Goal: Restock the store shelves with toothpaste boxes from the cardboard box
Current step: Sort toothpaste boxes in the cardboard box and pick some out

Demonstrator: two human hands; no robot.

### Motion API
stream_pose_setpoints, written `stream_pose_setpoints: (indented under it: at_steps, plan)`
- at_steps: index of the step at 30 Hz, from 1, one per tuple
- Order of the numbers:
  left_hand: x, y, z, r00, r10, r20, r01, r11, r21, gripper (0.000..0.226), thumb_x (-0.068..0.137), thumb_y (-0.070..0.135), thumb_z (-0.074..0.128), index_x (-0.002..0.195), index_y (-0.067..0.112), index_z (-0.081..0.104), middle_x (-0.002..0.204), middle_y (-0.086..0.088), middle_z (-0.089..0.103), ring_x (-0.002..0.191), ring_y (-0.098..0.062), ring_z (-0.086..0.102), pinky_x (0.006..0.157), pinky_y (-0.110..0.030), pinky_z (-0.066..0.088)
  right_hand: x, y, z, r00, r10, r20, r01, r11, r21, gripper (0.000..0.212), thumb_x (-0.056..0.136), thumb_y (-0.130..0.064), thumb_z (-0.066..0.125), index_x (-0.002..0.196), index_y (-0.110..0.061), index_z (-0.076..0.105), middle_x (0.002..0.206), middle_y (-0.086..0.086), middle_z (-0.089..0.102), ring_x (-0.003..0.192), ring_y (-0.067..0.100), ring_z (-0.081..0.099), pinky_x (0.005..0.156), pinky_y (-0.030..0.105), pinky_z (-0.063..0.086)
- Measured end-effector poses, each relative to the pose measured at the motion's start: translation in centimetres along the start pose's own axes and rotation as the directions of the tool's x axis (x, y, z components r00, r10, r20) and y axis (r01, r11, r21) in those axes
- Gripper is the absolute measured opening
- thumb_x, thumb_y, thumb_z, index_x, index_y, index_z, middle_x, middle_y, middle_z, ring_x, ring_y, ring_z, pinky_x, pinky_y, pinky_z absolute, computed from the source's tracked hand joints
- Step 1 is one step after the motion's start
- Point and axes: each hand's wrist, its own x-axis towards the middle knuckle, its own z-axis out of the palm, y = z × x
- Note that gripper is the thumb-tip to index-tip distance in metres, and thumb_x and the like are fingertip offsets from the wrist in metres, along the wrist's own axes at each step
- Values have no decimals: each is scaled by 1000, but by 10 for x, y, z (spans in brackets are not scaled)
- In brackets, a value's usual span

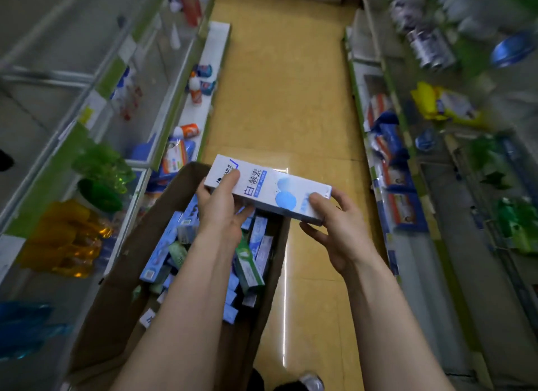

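Left fingers (232, 177), right fingers (316, 201) grip toothpaste box (263, 187) ends.

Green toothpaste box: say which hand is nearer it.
Left. The left hand is over the cardboard box, just beyond the green toothpaste box; the right hand is off to its right, over the floor.

White-and-blue toothpaste box (267, 191) gripped level between my left hand (221, 207) and right hand (337, 233), over far end of open cardboard box (122, 274), near left, full of jumbled packs (163, 251)
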Motion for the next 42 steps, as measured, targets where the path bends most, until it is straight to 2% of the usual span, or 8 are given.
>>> stream_pose_setpoints:
  at_steps: [7,13,17,22,26,31,34,42]
  plan:
    - [-75,3,60,985,34,168,-40,999,35,38,89,11,63,122,14,45,110,-16,65,91,-31,66,82,-50,54,-56,-44,-59,984,-165,-74,170,983,70,38,93,-13,59,128,-17,45,106,6,62,81,12,64,83,38,57]
    - [-164,-9,118,933,66,353,-108,989,102,42,88,14,64,126,14,47,104,-10,66,88,-26,67,67,-37,53,-113,-75,-137,933,-326,-156,347,927,141,48,89,-9,64,133,-14,47,113,7,64,86,16,66,71,33,59]
    - [-224,-23,157,872,61,486,-147,979,142,43,88,12,63,127,12,45,95,-9,65,84,-26,66,72,-40,53,-156,-90,-200,863,-491,-115,492,870,-20,69,79,-4,72,137,-23,39,122,3,58,103,25,63,68,30,55]
    - [-309,-48,211,756,-9,654,-162,966,200,47,88,11,63,131,7,45,88,-11,65,70,-23,66,61,-38,54,-232,-124,-287,735,-669,-108,620,729,-291,76,77,3,71,134,-33,36,111,-13,56,77,-13,61,60,13,53]
    - [-381,-74,254,647,-95,756,-162,952,259,41,88,11,63,126,4,49,81,-11,63,62,-23,64,56,-37,53,-286,-144,-352,650,-737,-186,614,653,-443,76,76,-3,71,138,-32,36,112,-18,56,91,-5,58,69,14,51]
    - [-456,-107,298,494,-215,842,-179,923,341,22,91,13,59,112,8,55,71,-11,67,67,-25,61,61,-38,53,-348,-158,-418,518,-810,-276,595,573,-563,60,77,-2,73,118,-35,43,98,-24,54,73,-8,60,58,8,49]
    - [-495,-128,318,423,-291,858,-178,902,393,7,92,14,58,95,8,56,56,-8,67,66,-23,60,62,-39,51,-377,-163,-450,486,-816,-312,537,561,-630,57,78,-9,75,118,-34,42,102,-20,55,82,-1,59,67,8,49]
    - [-550,-182,370,269,-435,859,-165,858,487,6,93,12,58,92,7,56,86,-14,63,75,-24,61,80,-43,51,-415,-163,-516,402,-796,-452,399,597,-696,60,75,-10,74,125,-29,45,106,-14,58,91,12,66,76,24,54]
